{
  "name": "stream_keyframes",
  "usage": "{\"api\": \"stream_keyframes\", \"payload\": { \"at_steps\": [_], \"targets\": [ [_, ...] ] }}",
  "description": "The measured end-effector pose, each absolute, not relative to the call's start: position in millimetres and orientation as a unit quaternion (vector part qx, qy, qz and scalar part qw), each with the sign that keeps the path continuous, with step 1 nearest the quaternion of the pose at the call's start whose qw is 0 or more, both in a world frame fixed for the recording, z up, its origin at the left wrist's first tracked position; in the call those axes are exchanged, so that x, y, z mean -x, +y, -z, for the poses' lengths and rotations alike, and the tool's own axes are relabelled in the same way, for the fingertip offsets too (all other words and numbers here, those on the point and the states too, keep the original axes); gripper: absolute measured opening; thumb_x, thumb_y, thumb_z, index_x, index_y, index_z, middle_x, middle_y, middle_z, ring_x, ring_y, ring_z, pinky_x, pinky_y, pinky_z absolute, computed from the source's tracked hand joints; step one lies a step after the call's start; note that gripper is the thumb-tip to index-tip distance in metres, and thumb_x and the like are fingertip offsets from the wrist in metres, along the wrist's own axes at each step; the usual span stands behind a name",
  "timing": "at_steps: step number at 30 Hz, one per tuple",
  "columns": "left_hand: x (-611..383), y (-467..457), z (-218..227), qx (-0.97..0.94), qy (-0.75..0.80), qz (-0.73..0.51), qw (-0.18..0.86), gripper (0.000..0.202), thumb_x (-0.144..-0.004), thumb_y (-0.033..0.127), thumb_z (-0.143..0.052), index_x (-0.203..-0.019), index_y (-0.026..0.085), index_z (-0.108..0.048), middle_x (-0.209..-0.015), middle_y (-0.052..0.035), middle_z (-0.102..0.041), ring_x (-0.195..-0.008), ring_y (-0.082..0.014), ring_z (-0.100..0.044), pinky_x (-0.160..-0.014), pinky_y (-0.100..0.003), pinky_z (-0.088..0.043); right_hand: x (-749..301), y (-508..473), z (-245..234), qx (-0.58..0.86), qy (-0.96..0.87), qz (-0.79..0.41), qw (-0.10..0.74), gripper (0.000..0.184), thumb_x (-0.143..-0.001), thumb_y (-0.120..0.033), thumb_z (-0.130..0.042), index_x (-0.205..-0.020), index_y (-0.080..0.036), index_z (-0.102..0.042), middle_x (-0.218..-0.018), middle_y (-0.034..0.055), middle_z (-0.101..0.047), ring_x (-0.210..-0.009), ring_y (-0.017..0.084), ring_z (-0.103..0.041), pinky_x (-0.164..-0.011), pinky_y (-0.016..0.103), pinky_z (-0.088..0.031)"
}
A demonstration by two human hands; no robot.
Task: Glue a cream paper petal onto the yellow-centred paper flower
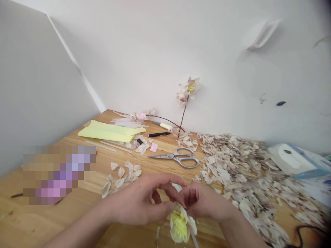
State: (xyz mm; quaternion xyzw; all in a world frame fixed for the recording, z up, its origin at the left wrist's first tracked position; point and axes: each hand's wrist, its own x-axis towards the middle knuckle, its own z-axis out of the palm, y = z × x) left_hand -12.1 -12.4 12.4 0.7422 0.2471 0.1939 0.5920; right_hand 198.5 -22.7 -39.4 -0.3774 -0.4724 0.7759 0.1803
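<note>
Low in the middle, a handmade flower [179,225] with a yellow fringed centre and pale petals faces me. My left hand [144,199] is closed, its thumb and fingertips pinching the flower's upper edge. From the other side my right hand [207,201] curls its fingers behind the same flower, which hides the exact grip. Past my knuckles lie silver scissors [173,157], blades to the left. Several loose whitish petals [124,174] are scattered beyond my left hand.
A large heap of dried petals [238,165] covers the right side, beside a blue-white tissue pack [294,160]. A finished flower stem [184,113] leans on the wall. Yellow paper [111,131], a black marker [159,134] and a blurred purple item [59,179] lie leftward.
</note>
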Motion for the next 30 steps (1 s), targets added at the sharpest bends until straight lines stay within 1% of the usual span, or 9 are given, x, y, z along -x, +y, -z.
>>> {"api": "stream_keyframes", "payload": {
  "at_steps": [3, 7, 11, 18, 21, 24, 26, 28, 30],
  "targets": [
    [11.4, -12.8, -11.5, -0.732, 0.259, -0.195, 0.600, 0.035, -0.082, 0.019, -0.050, -0.117, 0.024, -0.048, -0.095, -0.0030, -0.070, -0.071, -0.0111, -0.063, -0.061, -0.021, -0.046, -198.4, -22.9, 40.3, 0.376, -0.473, -0.776, 0.181, 0.017, -0.052, -0.014, -0.078, -0.064, -0.012, -0.066, -0.059, -0.0050, -0.062, -0.051, 0.005, -0.052, -0.055, 0.018, -0.039],
    [11.4, -13.0, -9.3, -0.729, 0.266, -0.200, 0.598, 0.035, -0.082, 0.018, -0.051, -0.116, 0.023, -0.048, -0.095, -0.0037, -0.070, -0.070, -0.0114, -0.063, -0.061, -0.022, -0.046, -198.3, -22.5, 41.5, 0.373, -0.473, -0.778, 0.178, 0.018, -0.052, -0.016, -0.079, -0.065, -0.013, -0.066, -0.059, -0.0050, -0.062, -0.050, 0.005, -0.052, -0.055, 0.018, -0.039],
    [11.5, -13.4, -7.6, -0.719, 0.257, -0.201, 0.614, 0.035, -0.081, 0.018, -0.052, -0.116, 0.023, -0.048, -0.093, -0.0040, -0.070, -0.070, -0.0122, -0.064, -0.060, -0.022, -0.046, -198.0, -22.0, 43.0, 0.369, -0.469, -0.781, 0.182, 0.017, -0.051, -0.014, -0.078, -0.063, -0.012, -0.066, -0.056, -0.0059, -0.060, -0.049, 0.004, -0.051, -0.053, 0.017, -0.038],
    [11.9, -13.4, -9.0, -0.702, 0.259, -0.196, 0.634, 0.036, -0.082, 0.020, -0.052, -0.118, 0.024, -0.046, -0.095, -0.0052, -0.068, -0.069, -0.0123, -0.063, -0.055, -0.021, -0.045, -197.2, -22.6, 44.7, 0.377, -0.464, -0.778, 0.195, 0.016, -0.050, -0.014, -0.078, -0.060, -0.012, -0.064, -0.057, -0.0050, -0.061, -0.049, 0.005, -0.051, -0.052, 0.018, -0.037],
    [12.7, -12.6, -9.2, -0.691, 0.242, -0.206, 0.650, 0.042, -0.082, 0.025, -0.054, -0.122, 0.024, -0.042, -0.095, -0.0070, -0.067, -0.073, -0.0145, -0.063, -0.055, -0.021, -0.044, -197.4, -22.4, 46.1, 0.375, -0.465, -0.777, 0.199, 0.016, -0.051, -0.014, -0.078, -0.059, -0.012, -0.065, -0.056, -0.0046, -0.061, -0.048, 0.005, -0.051, -0.051, 0.018, -0.037],
    [14.1, -12.2, -8.9, -0.669, 0.210, -0.219, 0.679, 0.054, -0.079, 0.039, -0.057, -0.127, 0.026, -0.036, -0.101, -0.0095, -0.064, -0.087, -0.0204, -0.062, -0.062, -0.026, -0.046, -197.4, -22.6, 47.4, 0.374, -0.456, -0.780, 0.208, 0.016, -0.051, -0.013, -0.079, -0.060, -0.011, -0.066, -0.055, -0.0046, -0.060, -0.047, 0.005, -0.052, -0.049, 0.017, -0.037],
    [14.6, -12.2, -8.3, -0.643, 0.199, -0.225, 0.704, 0.061, -0.077, 0.048, -0.056, -0.129, 0.026, -0.033, -0.105, -0.0111, -0.061, -0.092, -0.0236, -0.060, -0.065, -0.029, -0.048, -196.9, -23.0, 47.3, 0.370, -0.440, -0.787, 0.224, 0.017, -0.049, -0.012, -0.080, -0.058, -0.010, -0.065, -0.052, -0.0045, -0.059, -0.045, 0.005, -0.052, -0.046, 0.016, -0.036],
    [14.4, -12.1, -7.8, -0.617, 0.200, -0.231, 0.725, 0.064, -0.077, 0.053, -0.052, -0.130, 0.026, -0.031, -0.105, -0.0112, -0.060, -0.090, -0.0232, -0.060, -0.065, -0.031, -0.049, -196.1, -23.5, 46.2, 0.370, -0.423, -0.790, 0.245, 0.017, -0.047, -0.011, -0.080, -0.055, -0.010, -0.065, -0.050, -0.0041, -0.059, -0.042, 0.004, -0.051, -0.043, 0.014, -0.036],
    [13.6, -11.9, -7.2, -0.601, 0.205, -0.235, 0.736, 0.059, -0.080, 0.054, -0.047, -0.130, 0.026, -0.032, -0.102, -0.0091, -0.060, -0.079, -0.0180, -0.062, -0.064, -0.031, -0.050, -194.9, -23.8, 44.3, 0.374, -0.410, -0.789, 0.263, 0.017, -0.047, -0.012, -0.080, -0.054, -0.010, -0.065, -0.048, -0.0043, -0.059, -0.039, 0.003, -0.049, -0.041, 0.013, -0.035]
  ]
}}
